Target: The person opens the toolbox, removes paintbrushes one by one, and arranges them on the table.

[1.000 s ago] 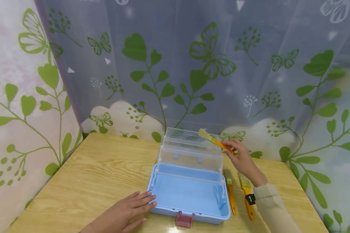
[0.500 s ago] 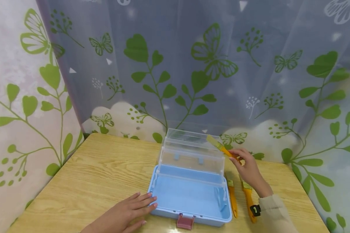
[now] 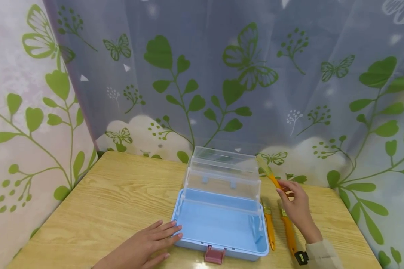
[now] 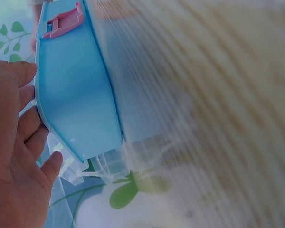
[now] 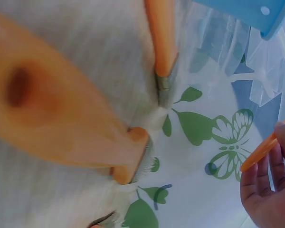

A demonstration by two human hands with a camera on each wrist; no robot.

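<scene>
My right hand [image 3: 297,207] pinches the orange handle of a paintbrush [image 3: 271,177] above the table, its pale bristles pointing up and to the left. My left hand [image 3: 146,243] lies with extended fingers against the left rim of a light blue plastic box [image 3: 222,228]. The box stands open, its clear trays and lid [image 3: 222,170] raised at the back and a pink latch [image 3: 214,255] at the front. In the left wrist view, fingertips [image 4: 31,126] touch the box's edge. The right wrist view has the held brush's handle [image 5: 262,153] between thumb and fingers.
Right of the box lie two more orange-handled paintbrushes, a narrow brush [image 3: 270,228] beside the box wall and a wider brush [image 3: 289,233] under my right forearm. A patterned curtain [image 3: 202,74] hangs behind the wooden table [image 3: 121,194].
My right hand has moved right and down with the paintbrush, away from the raised trays, and the brush has tilted more upright. The left hand stays at the box rim.
</scene>
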